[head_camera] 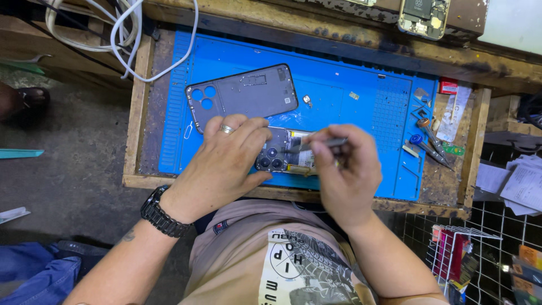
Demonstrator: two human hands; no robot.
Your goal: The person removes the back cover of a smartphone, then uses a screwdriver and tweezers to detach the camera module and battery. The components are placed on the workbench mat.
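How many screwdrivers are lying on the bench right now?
2 screwdrivers lie at the blue mat's right edge: one with an orange cap, one with a blue cap just below. The right hand holds another thin tool; more may be hidden.

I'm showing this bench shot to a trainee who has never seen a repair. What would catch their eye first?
The bright blue work mat filling the wooden tray, most likely. At its near edge the left hand steadies an opened phone with its camera lenses showing, while the right hand holds a thin metal tool over it. Just beyond lies the phone's detached dark back cover.
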